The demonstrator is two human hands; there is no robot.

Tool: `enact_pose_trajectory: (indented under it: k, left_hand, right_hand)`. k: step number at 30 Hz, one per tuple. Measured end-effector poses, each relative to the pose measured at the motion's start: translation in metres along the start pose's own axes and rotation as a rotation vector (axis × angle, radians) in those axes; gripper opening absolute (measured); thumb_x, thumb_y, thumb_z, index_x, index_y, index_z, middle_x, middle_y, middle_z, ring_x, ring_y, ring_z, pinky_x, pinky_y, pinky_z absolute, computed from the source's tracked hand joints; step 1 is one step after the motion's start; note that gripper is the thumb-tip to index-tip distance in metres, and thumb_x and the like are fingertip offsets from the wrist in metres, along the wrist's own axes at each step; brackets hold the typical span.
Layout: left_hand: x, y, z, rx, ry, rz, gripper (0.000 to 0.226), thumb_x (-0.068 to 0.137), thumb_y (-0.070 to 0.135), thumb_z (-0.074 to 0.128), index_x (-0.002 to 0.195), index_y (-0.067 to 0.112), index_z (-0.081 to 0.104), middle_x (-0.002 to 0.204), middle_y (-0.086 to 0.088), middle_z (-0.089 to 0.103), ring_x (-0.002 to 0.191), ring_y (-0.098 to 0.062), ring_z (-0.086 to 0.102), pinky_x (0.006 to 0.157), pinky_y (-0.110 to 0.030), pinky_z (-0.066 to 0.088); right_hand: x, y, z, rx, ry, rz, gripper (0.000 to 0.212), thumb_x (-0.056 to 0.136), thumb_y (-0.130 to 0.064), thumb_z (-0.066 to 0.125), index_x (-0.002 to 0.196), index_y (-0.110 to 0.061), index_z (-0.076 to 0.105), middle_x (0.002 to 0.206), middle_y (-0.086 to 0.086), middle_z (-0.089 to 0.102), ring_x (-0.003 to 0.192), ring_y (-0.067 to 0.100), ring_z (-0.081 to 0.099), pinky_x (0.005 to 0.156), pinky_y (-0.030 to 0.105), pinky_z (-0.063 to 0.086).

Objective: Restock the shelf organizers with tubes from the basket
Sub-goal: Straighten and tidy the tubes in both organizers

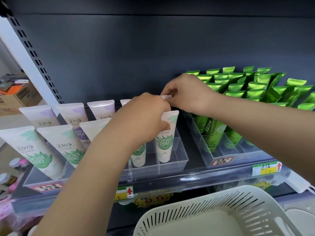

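A clear shelf organizer [172, 165] holds several pale tubes with green and purple prints. My left hand [146, 116] is closed around the top of a pale green-print tube [166, 142] standing in the organizer's right front row. My right hand [187, 92] pinches the flat top edge of another pale tube [166, 96] in the row behind; most of that tube is hidden by my hands. The white slotted basket [213, 210] sits below the shelf at the bottom right and looks empty.
A second clear organizer [221, 157] on the right is packed with bright green Chamomile tubes [215, 132]. Price tags [265, 168] line the shelf's front rail. A slotted upright [34, 53] and cardboard boxes [18, 96] stand to the left.
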State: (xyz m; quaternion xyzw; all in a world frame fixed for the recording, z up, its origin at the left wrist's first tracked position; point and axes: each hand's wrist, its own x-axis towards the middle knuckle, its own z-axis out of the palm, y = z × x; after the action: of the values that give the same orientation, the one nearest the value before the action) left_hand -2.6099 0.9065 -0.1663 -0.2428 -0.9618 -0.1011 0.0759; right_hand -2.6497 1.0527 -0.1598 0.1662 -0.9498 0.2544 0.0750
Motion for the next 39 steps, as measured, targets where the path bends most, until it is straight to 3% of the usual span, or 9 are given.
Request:
enact_pose_trajectory:
  k: [8, 13, 17, 21, 26, 29, 33, 36, 39]
  left_hand:
    - [0.0, -0.001, 0.001, 0.012, 0.013, -0.02, 0.016, 0.078, 0.033, 0.066, 0.093, 0.027, 0.068, 0.064, 0.01, 0.043, 0.068, -0.018, 0.049, 0.046, -0.023, 0.026]
    - [-0.001, -0.003, 0.001, 0.001, 0.014, -0.014, 0.014, 0.078, 0.033, 0.065, 0.089, 0.026, 0.068, 0.063, 0.01, 0.045, 0.061, -0.004, 0.043, 0.046, -0.023, 0.026]
    - [-0.003, -0.004, 0.0, -0.039, 0.001, -0.018, 0.017, 0.077, 0.035, 0.067, 0.092, 0.027, 0.069, 0.063, 0.009, 0.047, 0.06, -0.002, 0.044, 0.048, -0.022, 0.033]
    - [-0.006, -0.003, -0.006, -0.066, -0.013, -0.038, 0.02, 0.075, 0.039, 0.068, 0.093, 0.03, 0.069, 0.081, 0.008, 0.064, 0.075, -0.011, 0.058, 0.065, -0.03, 0.05]
    - [-0.013, 0.003, -0.015, -0.09, -0.025, -0.057, 0.028, 0.078, 0.042, 0.065, 0.104, 0.031, 0.066, 0.102, 0.007, 0.068, 0.093, -0.014, 0.062, 0.082, -0.036, 0.053]
    - [-0.02, 0.009, -0.022, -0.088, 0.004, -0.042, 0.041, 0.082, 0.047, 0.06, 0.12, 0.032, 0.057, 0.116, 0.009, 0.063, 0.104, -0.014, 0.059, 0.087, -0.035, 0.051]
    - [-0.032, 0.022, -0.03, -0.059, 0.064, 0.011, 0.049, 0.086, 0.049, 0.054, 0.131, 0.033, 0.046, 0.123, 0.013, 0.053, 0.104, -0.011, 0.052, 0.083, -0.028, 0.045]
    - [-0.043, 0.034, -0.03, -0.019, 0.154, 0.028, 0.055, 0.088, 0.047, 0.051, 0.139, 0.032, 0.036, 0.136, 0.011, 0.046, 0.119, -0.012, 0.047, 0.09, -0.027, 0.041]
    - [-0.058, 0.051, -0.025, -0.005, 0.226, 0.039, 0.06, 0.089, 0.048, 0.049, 0.143, 0.031, 0.028, 0.144, 0.011, 0.038, 0.128, -0.012, 0.04, 0.098, -0.025, 0.036]
  right_hand:
    - [0.0, -0.003, -0.001, -0.028, -0.014, 0.01, 0.008, 0.08, -0.016, 0.067, 0.083, -0.021, 0.074, 0.079, -0.005, 0.07, 0.079, 0.009, 0.065, 0.067, 0.023, 0.05]
    - [-0.001, -0.003, -0.001, -0.027, -0.01, 0.009, 0.009, 0.08, -0.015, 0.068, 0.083, -0.021, 0.074, 0.078, -0.006, 0.07, 0.079, 0.009, 0.065, 0.068, 0.024, 0.052]
    - [-0.001, -0.003, -0.005, -0.006, -0.003, 0.011, 0.009, 0.08, -0.014, 0.069, 0.084, -0.021, 0.073, 0.079, -0.007, 0.071, 0.079, 0.007, 0.067, 0.071, 0.023, 0.053]
    - [-0.004, -0.005, -0.011, 0.01, 0.007, 0.009, 0.014, 0.08, -0.014, 0.071, 0.094, -0.016, 0.072, 0.089, -0.002, 0.071, 0.081, 0.006, 0.065, 0.077, 0.019, 0.051]
    - [-0.013, -0.011, -0.025, -0.034, 0.024, -0.015, 0.021, 0.08, -0.013, 0.069, 0.101, -0.014, 0.071, 0.097, 0.0, 0.071, 0.088, 0.01, 0.066, 0.084, 0.022, 0.05]
    - [-0.023, -0.015, -0.034, -0.061, 0.045, -0.029, 0.022, 0.082, -0.014, 0.066, 0.104, -0.015, 0.07, 0.1, -0.001, 0.07, 0.093, 0.011, 0.065, 0.086, 0.022, 0.049]
    - [-0.046, -0.017, -0.045, -0.158, 0.052, -0.055, 0.025, 0.086, -0.019, 0.061, 0.11, -0.02, 0.067, 0.11, -0.004, 0.067, 0.103, 0.012, 0.059, 0.082, 0.016, 0.038]
    - [-0.07, -0.018, -0.048, -0.237, 0.066, -0.049, 0.03, 0.087, -0.024, 0.056, 0.116, -0.024, 0.064, 0.118, -0.002, 0.062, 0.109, 0.017, 0.056, 0.093, 0.027, 0.043]
    - [-0.099, -0.019, -0.051, -0.35, 0.05, -0.032, 0.035, 0.089, -0.032, 0.051, 0.123, -0.026, 0.057, 0.125, -0.004, 0.056, 0.113, 0.02, 0.054, 0.095, 0.035, 0.045]
